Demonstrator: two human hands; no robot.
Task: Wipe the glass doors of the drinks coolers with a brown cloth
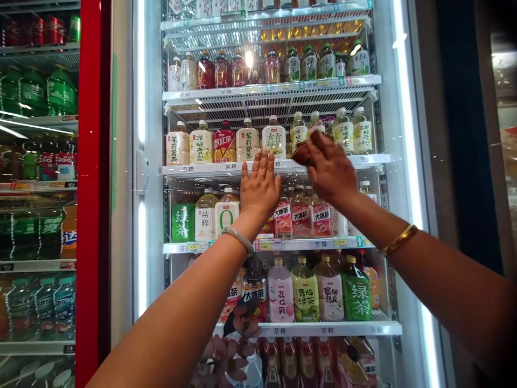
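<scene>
A glass door (pixel 278 105) of a lit drinks fridge stands in front of me. My left hand (pixel 260 183), with a pale bangle at the wrist, lies flat against the glass, fingers stretched upward. To its right and a little higher, my right hand (pixel 331 167) presses a brown cloth (pixel 302 153) to the same pane; a gold-coloured bracelet circles that wrist. The right hand's fingers are somewhat blurred. Behind the glass, bottled drinks (pixel 274 137) stand in rows on white shelves (pixel 226 168).
A white door handle (pixel 142 171) is on the left edge of the fridge. Past a red upright frame (pixel 92 161), another fridge holds green bottles (pixel 60 89) and cans. Bright light strips (pixel 412 161) run down both sides. Flowers (pixel 230 350) show in the glass low down.
</scene>
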